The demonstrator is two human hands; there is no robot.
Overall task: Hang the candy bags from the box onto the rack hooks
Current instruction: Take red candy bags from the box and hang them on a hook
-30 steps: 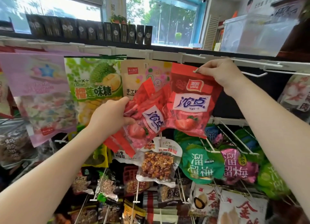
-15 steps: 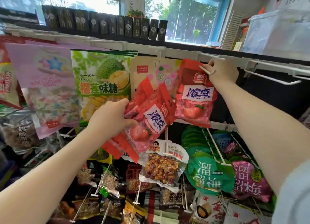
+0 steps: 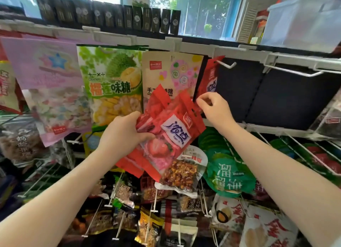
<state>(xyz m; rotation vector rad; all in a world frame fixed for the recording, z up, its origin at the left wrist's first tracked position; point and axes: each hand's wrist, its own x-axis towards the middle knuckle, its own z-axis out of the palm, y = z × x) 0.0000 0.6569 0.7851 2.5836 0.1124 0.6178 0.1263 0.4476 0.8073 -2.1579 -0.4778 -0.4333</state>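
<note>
My left hand grips a fanned stack of red strawberry candy bags by its left side, in front of the rack. My right hand pinches the top right corner of the front bag in that stack, beside its hang hole. One more red candy bag hangs edge-on from a white hook on the top rail, just above my right hand. The box is out of view.
Left of that hook hang a beige lollipop bag, a green durian candy bag and a pink bag. A bare white hook juts out at the right before dark panels. Lower hooks carry green plum bags and nut packs.
My right hand let go of the bag it was putting on the hook and dropped down to the stack in my left hand. That bag now hangs on the hook. The view shifted left.
</note>
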